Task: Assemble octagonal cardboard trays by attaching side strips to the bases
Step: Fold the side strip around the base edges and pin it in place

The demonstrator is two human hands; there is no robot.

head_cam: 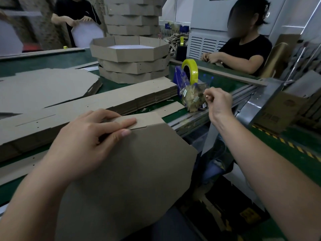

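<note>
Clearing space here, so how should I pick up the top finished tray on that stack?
Probably from above, gripping two opposite side walls of the top tray: it sits open side up, its upright walls exposed above the stack.

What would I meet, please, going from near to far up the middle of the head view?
cardboard base, held at its far edge by the left hand → pile of flat side strips → stack of assembled trays → tall tower of trays at the back.
</note>
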